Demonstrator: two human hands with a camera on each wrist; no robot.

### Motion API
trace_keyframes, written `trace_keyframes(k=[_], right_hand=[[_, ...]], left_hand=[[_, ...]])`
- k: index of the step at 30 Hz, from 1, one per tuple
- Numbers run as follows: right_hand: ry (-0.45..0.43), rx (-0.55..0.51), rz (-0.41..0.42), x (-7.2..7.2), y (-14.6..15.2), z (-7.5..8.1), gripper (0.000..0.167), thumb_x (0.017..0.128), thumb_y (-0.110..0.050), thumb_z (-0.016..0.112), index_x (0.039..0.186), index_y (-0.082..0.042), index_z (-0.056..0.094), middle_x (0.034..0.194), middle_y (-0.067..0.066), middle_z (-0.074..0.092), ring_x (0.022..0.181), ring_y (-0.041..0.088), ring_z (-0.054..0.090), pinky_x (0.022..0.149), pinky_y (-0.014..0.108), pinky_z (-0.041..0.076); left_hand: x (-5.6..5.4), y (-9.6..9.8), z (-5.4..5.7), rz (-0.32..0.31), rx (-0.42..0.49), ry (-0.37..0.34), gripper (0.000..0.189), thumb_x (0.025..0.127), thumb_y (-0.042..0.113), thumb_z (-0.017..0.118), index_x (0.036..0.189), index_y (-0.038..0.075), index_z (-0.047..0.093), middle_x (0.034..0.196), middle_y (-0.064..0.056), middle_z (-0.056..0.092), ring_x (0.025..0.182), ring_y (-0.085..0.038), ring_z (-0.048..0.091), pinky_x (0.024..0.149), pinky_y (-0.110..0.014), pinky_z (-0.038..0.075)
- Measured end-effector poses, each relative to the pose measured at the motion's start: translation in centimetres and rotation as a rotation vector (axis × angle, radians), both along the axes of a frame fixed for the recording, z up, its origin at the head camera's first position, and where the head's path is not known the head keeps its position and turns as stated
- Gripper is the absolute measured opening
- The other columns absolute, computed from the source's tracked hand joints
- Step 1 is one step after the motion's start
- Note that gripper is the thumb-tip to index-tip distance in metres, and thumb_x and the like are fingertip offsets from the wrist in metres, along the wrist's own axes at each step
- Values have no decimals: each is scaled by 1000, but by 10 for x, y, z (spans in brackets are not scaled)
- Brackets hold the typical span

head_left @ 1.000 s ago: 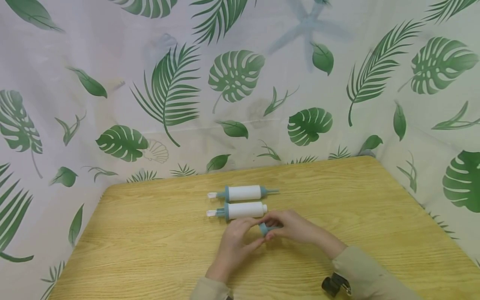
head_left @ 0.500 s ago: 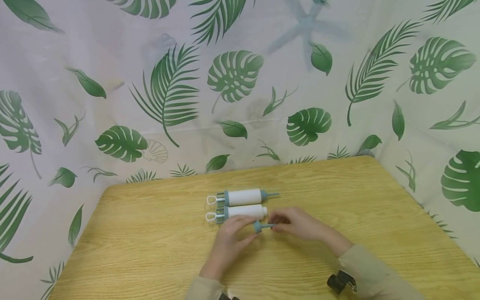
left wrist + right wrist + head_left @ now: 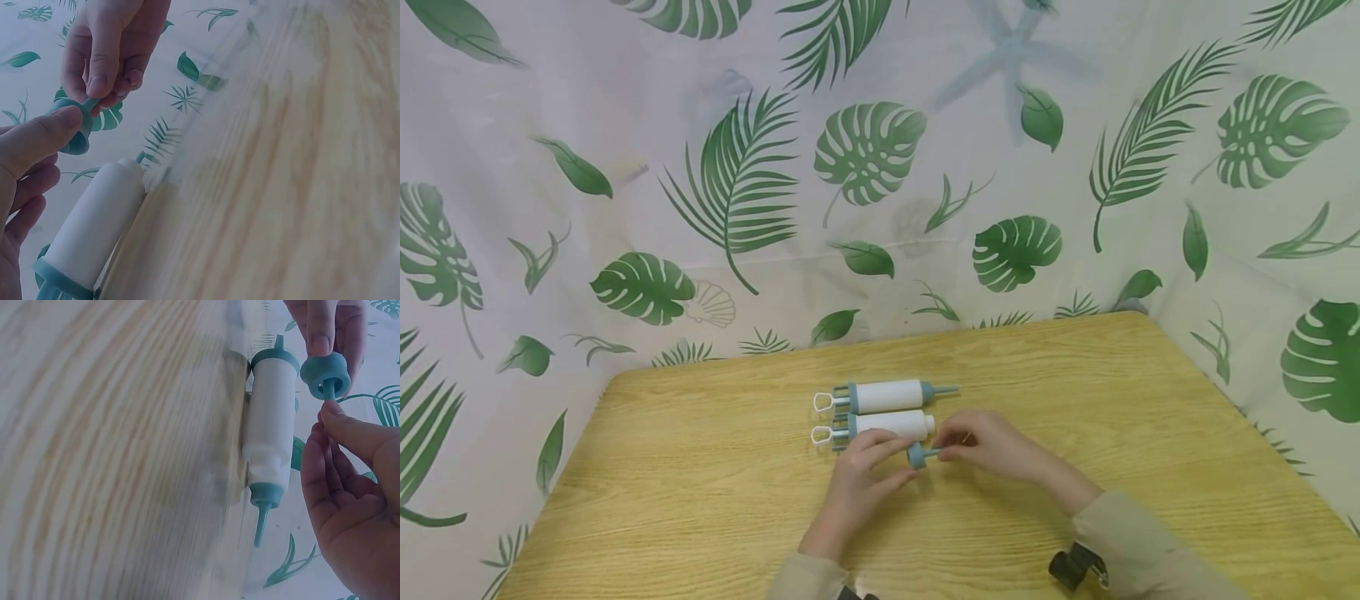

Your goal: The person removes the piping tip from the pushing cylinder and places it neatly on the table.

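My left hand [image 3: 861,483] pinches the wide collar of a small teal nozzle [image 3: 916,455] between thumb and forefinger. On its other side, my right hand [image 3: 992,446] pinches the nozzle's thin stem with thumb and fingertips. The right wrist view looks into the collar's hollow opening. Just behind the hands lies a white-barrelled syringe [image 3: 891,425] with a bare white neck at its right end and a white ring handle at its left. Beside it lies a second white syringe [image 3: 889,397], with a teal nozzle fitted on its right end.
Both syringes lie parallel on a wood-grain table [image 3: 685,475]. A leaf-patterned curtain [image 3: 865,158] encloses the table behind and at both sides. A small black device [image 3: 1075,567] is strapped near the right sleeve.
My right fingers have shifted from around the nozzle's collar to its stem. The nozzle has moved slightly left. Both syringes have rolled, so their ring handles now show as open loops.
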State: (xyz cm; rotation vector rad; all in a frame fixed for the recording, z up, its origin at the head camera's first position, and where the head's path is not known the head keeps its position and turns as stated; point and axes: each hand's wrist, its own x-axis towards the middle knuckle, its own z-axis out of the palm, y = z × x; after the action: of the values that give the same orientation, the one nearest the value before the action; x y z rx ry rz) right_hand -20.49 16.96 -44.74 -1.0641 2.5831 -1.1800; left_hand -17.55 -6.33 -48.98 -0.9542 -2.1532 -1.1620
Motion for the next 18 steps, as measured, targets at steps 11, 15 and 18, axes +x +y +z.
trace_keyframes(k=[11, 15, 18], right_hand=[[15, -21, 38, 0, -8, -2, 8, 87, -11, 69, 95, -10, 70, 91, -5, 68, 84, 9, 62, 74, 26, 54], [-45, -29, 25, 1, -9, -3, 27, 85, -17, 72, 110, -6, 66, 97, 0, 68, 86, 10, 62, 75, 26, 54], [-124, -42, 42, 1, -11, -4, 39, 86, -21, 71, 119, -3, 62, 105, 3, 67, 90, 12, 63, 78, 26, 54]], left_hand=[[-1, 4, -2, -14, 31, 19, 39, 67, 4, 84, 104, 1, 71, 99, -5, 68, 94, -19, 61, 86, -26, 50], [-1, 4, -2, -18, 47, 17, 40, 66, 4, 84, 104, 1, 70, 98, -4, 68, 93, -18, 62, 86, -24, 50], [-2, 4, -3, -32, 46, 16, 41, 68, 5, 83, 106, 2, 70, 100, -4, 68, 94, -16, 62, 87, -22, 49]])
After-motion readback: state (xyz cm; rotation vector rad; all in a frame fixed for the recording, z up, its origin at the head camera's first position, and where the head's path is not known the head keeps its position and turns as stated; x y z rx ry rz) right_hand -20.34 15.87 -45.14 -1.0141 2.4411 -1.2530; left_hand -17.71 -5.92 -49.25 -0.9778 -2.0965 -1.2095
